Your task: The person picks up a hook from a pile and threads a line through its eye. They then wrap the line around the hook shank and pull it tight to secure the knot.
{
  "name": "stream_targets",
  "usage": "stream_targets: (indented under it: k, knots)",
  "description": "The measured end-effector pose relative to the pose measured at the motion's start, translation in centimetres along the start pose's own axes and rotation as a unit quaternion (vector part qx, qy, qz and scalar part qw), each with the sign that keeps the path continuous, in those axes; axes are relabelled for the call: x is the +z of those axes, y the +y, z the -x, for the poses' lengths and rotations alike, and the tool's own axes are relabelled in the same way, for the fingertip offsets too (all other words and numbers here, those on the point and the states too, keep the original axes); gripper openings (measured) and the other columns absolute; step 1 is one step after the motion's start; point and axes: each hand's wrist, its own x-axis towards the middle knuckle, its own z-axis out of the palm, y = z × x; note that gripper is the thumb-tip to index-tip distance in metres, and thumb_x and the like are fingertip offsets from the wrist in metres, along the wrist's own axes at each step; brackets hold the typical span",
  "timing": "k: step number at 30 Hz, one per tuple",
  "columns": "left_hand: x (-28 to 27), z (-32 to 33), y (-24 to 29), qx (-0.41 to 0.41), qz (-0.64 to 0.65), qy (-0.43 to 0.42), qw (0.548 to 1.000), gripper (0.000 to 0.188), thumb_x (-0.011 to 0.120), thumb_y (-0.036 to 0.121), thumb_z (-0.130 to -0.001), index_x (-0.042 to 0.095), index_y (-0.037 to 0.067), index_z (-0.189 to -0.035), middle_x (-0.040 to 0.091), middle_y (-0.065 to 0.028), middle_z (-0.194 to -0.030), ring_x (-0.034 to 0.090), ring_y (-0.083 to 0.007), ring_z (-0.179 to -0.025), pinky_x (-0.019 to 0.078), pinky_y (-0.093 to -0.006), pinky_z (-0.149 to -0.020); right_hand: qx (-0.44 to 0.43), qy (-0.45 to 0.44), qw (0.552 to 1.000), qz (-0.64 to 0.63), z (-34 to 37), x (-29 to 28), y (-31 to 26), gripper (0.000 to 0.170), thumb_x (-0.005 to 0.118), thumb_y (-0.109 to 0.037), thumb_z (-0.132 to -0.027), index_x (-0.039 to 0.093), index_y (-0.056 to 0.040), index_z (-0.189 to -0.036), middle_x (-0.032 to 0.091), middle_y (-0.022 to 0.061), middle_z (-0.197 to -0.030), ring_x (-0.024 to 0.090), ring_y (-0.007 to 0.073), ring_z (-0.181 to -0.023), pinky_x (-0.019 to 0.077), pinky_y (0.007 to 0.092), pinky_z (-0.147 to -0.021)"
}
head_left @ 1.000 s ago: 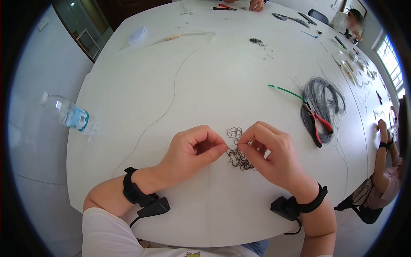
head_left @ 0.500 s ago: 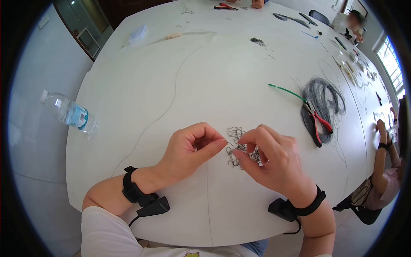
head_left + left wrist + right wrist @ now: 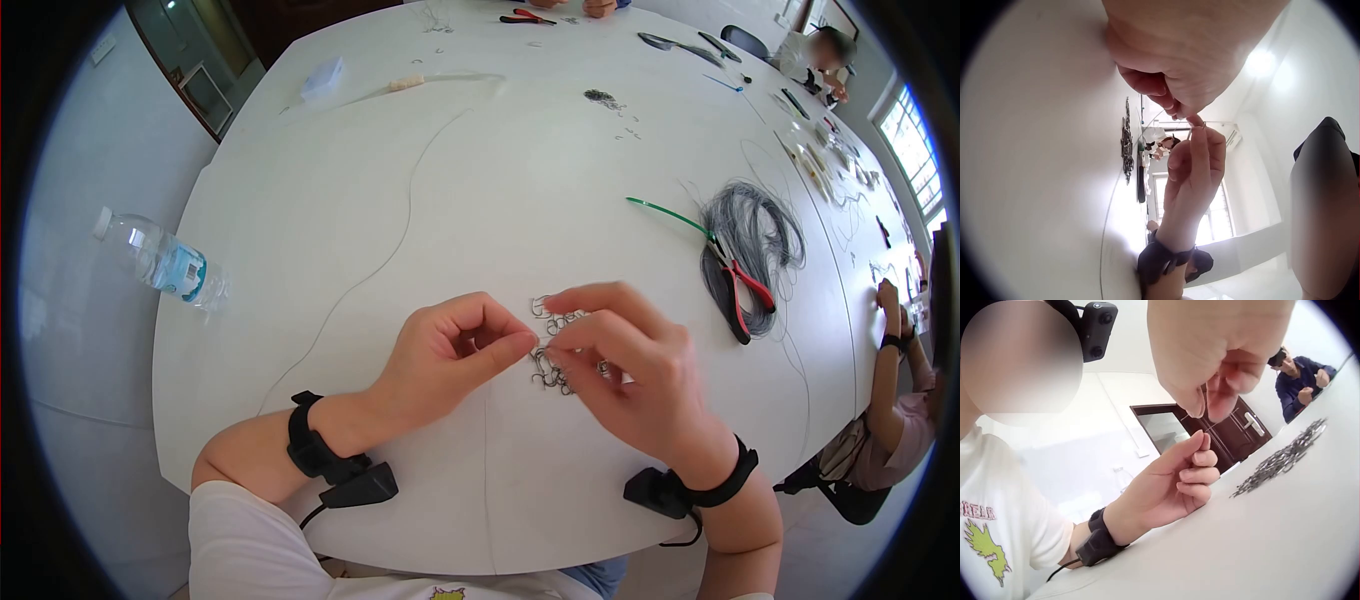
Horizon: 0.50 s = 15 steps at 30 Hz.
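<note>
My left hand (image 3: 445, 350) pinches a small fish hook (image 3: 540, 343) between thumb and forefinger; the fingertips hide most of it. Close beside, my right hand (image 3: 635, 360) has its forefinger stretched out, while its thumb and middle finger come together at the thin fishing line. In the left wrist view the line (image 3: 1106, 215) rises from the table toward the meeting fingertips. Beneath the right hand lies a pile of dark fish hooks (image 3: 548, 381), seen at its full length in the right wrist view (image 3: 1282, 459).
To the right lie a hank of grey line (image 3: 755, 210), red-handled pliers (image 3: 745, 290) and a green tie (image 3: 665, 210). A water bottle (image 3: 165, 262) lies at the left. Farther off are a second hook pile (image 3: 602, 97) and a clear box (image 3: 322, 78). Other people sit around the table.
The right hand's fingers have spread from their pinch, then its forefinger has stretched out as thumb and middle finger closed in. The left hand keeps its pinch almost in place.
</note>
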Motion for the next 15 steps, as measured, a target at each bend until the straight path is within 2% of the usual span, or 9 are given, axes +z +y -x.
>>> stream_targets:
  k: [3,5,6,8,9,11,15]
  knots:
    - [0.4,0.3,1.2,-0.028,-0.018,-0.02,0.999,0.014,0.064,0.017,-0.097,0.065,0.003,-0.097,0.067,-0.0007,-0.088,0.06,-0.0034,-0.075,0.0448,-0.0182,-0.061,0.0,-0.029,0.999,-0.021,0.4,0.8,0.6,0.013,0.07,0.002,-0.079,0.061,-0.0079,-0.082,0.061,0.0042,-0.076,0.057,0.0201,-0.052,0.0438,0.0303,-0.046]
    - [0.6,0.5,1.9,-0.108,0.025,-0.026,0.993,0.016,0.061,0.021,-0.099,0.063,0.005,-0.1,0.069,-0.0018,-0.091,0.064,-0.0056,-0.079,0.0454,-0.0194,-0.059,-0.022,-0.016,1.0,-0.001,0.4,0.6,0.7,0.013,0.069,0.001,-0.079,0.059,-0.0067,-0.081,0.059,0.005,-0.072,0.057,0.0214,-0.053,0.0437,0.0316,-0.046]
    - [0.8,0.5,2.1,-0.107,0.023,-0.024,0.994,0.016,0.061,0.021,-0.099,0.063,0.005,-0.1,0.069,-0.0018,-0.091,0.064,-0.0056,-0.079,0.0454,-0.0194,-0.059,-0.025,-0.015,1.0,-0.002,0.3,0.4,0.6,0.013,0.069,0.001,-0.079,0.059,-0.0067,-0.081,0.059,0.005,-0.072,0.057,0.0214,-0.053,0.0437,0.0316,-0.046]
    - [1.2,0.4,2.5,-0.142,0.088,-0.03,0.985,0.02,0.059,0.026,-0.1,0.062,0.007,-0.101,0.069,-0.0007,-0.091,0.066,-0.0062,-0.083,0.0448,-0.0203,-0.058,-0.021,-0.052,0.998,0.031,0.2,-0.5,0.4,0.012,0.07,0.003,-0.079,0.061,-0.0024,-0.082,0.063,0.0073,-0.074,0.065,0.0169,-0.061,0.0493,0.0268,-0.051]
    - [1.2,0.3,2.6,-0.139,0.084,-0.032,0.986,0.02,0.059,0.026,-0.1,0.062,0.007,-0.101,0.069,-0.0007,-0.091,0.066,-0.0062,-0.083,0.0448,-0.0203,-0.058,-0.023,-0.048,0.998,0.032,0.2,-0.6,0.4,0.012,0.07,0.003,-0.079,0.061,-0.0024,-0.082,0.063,0.0073,-0.074,0.065,0.0169,-0.061,0.0493,0.0268,-0.051]
    - [1.2,-0.1,2.3,-0.163,0.101,-0.044,0.98,0.022,0.059,0.029,-0.1,0.062,0.007,-0.102,0.067,0.0009,-0.092,0.064,-0.005,-0.088,0.0444,-0.0195,-0.062,-0.029,-0.031,0.999,0.021,0.2,-0.6,0.5,0.012,0.067,0.0,-0.082,0.056,-0.0052,-0.08,0.055,0.0069,-0.069,0.056,0.0249,-0.056,0.0433,0.0345,-0.048]
    - [1.4,-1.1,2.0,-0.156,0.068,-0.056,0.984,0.023,0.059,0.03,-0.1,0.06,0.008,-0.105,0.066,0.0018,-0.095,0.061,-0.004,-0.095,0.0431,-0.0181,-0.069,-0.022,-0.013,1.0,0.001,0.0,-1.2,0.7,0.012,0.066,0.0,-0.083,0.056,-0.0053,-0.081,0.056,0.0081,-0.07,0.057,0.0262,-0.058,0.0443,0.0348,-0.05]
